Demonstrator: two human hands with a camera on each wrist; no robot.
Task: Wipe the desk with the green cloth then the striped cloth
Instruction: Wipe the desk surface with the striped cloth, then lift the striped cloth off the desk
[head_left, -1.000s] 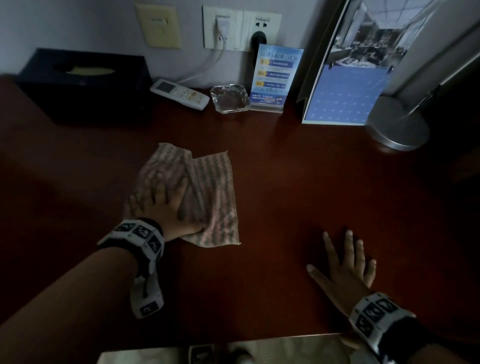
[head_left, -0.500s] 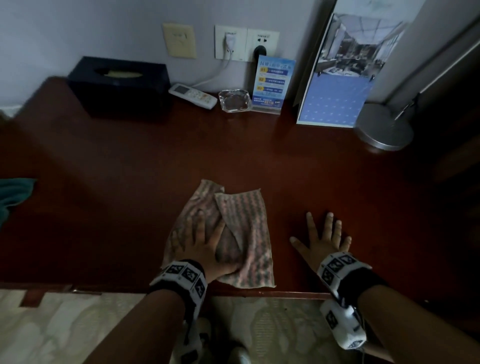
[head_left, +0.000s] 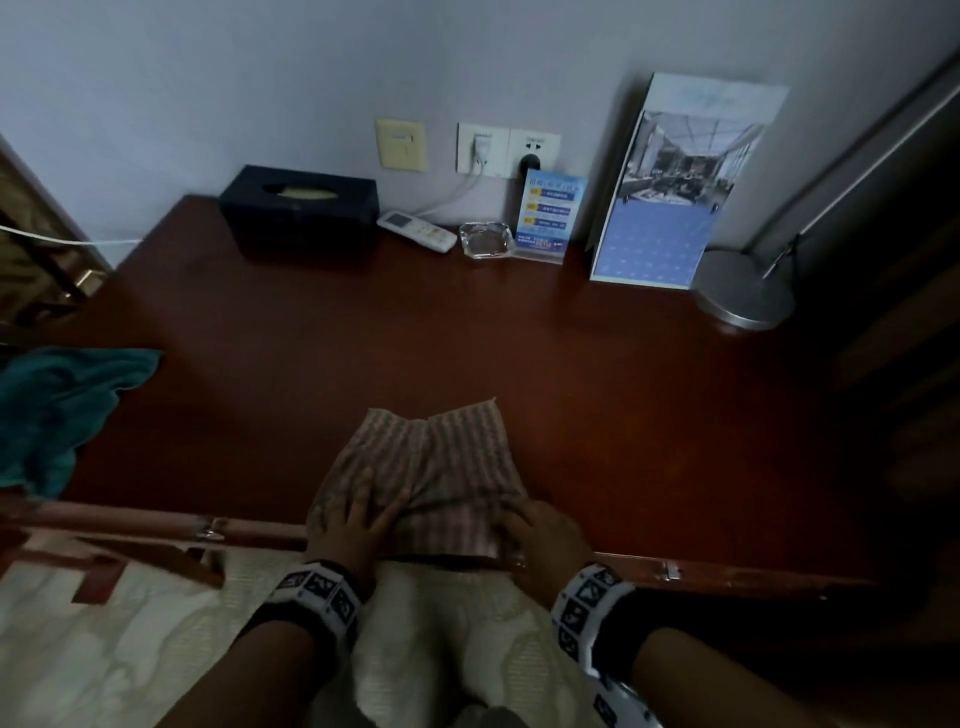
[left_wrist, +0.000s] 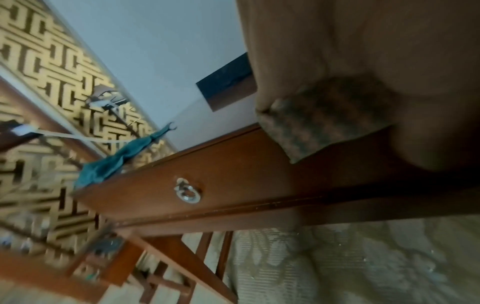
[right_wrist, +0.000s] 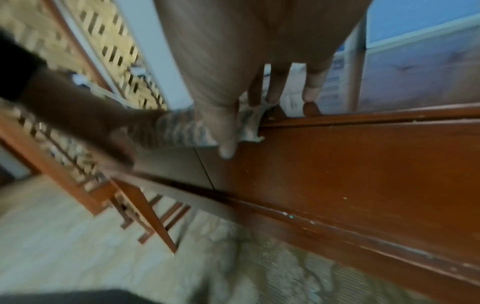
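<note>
- The striped cloth (head_left: 441, 467) has slid to the desk (head_left: 623, 395) edge — the wipe nears its end.
- The left hand (head_left: 353, 525) presses flat; the right hand (head_left: 540, 530) now pinches the corner beside it.

head view dim, right side in deep shadow; wrist views brighter, motion-blurred, edges warped.

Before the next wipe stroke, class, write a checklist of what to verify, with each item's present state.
1. Striped cloth on the desk: ok, near edge overhangs the front.
2. Left hand flat on cloth: ok.
3. Right hand on cloth's right corner: ok; grip cannot tell.
4. Green cloth set aside at left: ok.
5. Remote, ashtray out of the path: ok.
6. Desk wiped clean: cannot tell.
</note>
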